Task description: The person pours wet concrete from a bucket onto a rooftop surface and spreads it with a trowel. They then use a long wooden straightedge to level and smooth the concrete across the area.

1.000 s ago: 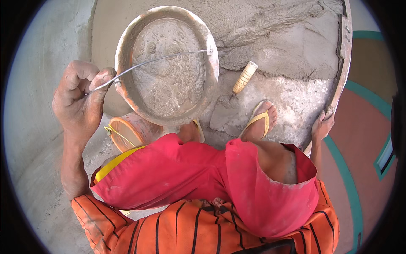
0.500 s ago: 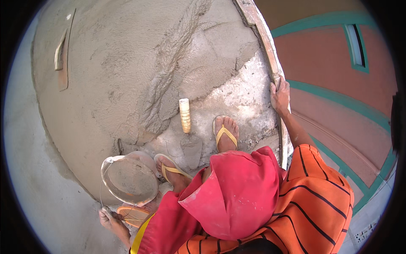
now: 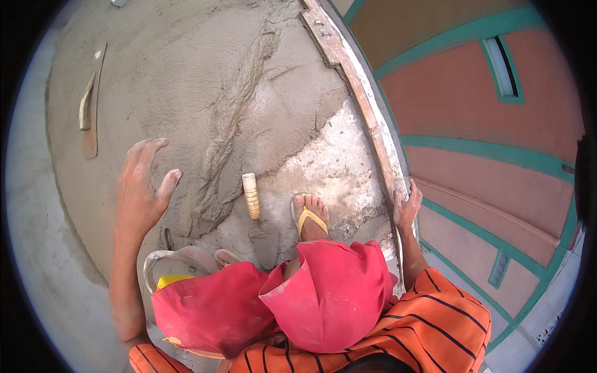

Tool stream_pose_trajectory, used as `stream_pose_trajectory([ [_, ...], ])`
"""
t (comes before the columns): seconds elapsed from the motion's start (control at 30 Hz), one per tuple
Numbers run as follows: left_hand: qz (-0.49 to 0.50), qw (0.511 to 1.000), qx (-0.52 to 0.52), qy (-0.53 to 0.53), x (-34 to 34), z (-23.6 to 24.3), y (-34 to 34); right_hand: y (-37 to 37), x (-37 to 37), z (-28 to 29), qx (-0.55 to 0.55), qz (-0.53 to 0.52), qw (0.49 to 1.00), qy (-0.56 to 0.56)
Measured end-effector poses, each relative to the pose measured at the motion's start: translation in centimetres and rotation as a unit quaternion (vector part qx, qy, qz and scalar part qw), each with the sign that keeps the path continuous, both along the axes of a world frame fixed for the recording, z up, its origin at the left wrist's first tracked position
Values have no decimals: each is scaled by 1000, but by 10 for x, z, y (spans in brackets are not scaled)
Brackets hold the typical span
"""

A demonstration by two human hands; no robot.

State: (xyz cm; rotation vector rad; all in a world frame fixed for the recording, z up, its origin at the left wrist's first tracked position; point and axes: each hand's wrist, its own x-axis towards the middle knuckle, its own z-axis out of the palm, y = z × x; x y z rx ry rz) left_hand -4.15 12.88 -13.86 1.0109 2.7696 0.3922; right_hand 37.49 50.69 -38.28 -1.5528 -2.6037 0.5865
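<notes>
My left hand [image 3: 142, 189] is raised over the wet cement [image 3: 186, 105], fingers and thumb spread, holding nothing. At the right, my right hand [image 3: 406, 208] rests against the outer side of the wooden edge board [image 3: 364, 109], its fingers apart. A trowel with a ribbed, pale yellow handle [image 3: 250, 196] lies before my feet, its blade [image 3: 264, 241] grey with cement. Beside my left leg stands a bucket [image 3: 151, 261], mostly hidden by my red trouser leg. A long float with a wooden handle [image 3: 86, 109] lies on the cement at far left.
Bare, rough concrete [image 3: 339, 155] shows between the wet cement and the board. My sandaled foot [image 3: 311, 211] stands on it. Past the board is a drop beside a reddish wall [image 3: 472, 87] with green bands. A smooth grey surface [image 3: 37, 205] borders the cement at left.
My left hand has let go of the bucket's handle and risen forward over the cement. My right hand has shifted back along the board, its fingers loosened. My left knee now covers most of the bucket.
</notes>
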Motion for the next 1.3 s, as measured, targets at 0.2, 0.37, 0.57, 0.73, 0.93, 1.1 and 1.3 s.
stream_pose_trajectory([
  [0.2,-386,920,61,-1,-23,-166,242,-26,72,-22,2,29,1000,-2],
  [0.37,-465,884,37,-14,26,-252,352,-32,62,-9,-30,37,998,-36],
  [0.57,-445,894,56,18,18,-281,367,-35,65,-16,40,75,996,-43],
  [0.73,-419,895,149,16,13,-294,362,-36,64,-19,32,69,995,-62],
  [0.93,-418,906,21,-58,-5,-281,368,-36,29,2,11,53,995,-88],
  [1.1,-380,925,1,-18,-3,-278,365,-25,23,-5,3,39,996,-84],
  [1.3,-295,955,-39,9,20,-279,350,-21,70,2,-27,-42,997,-53],
])
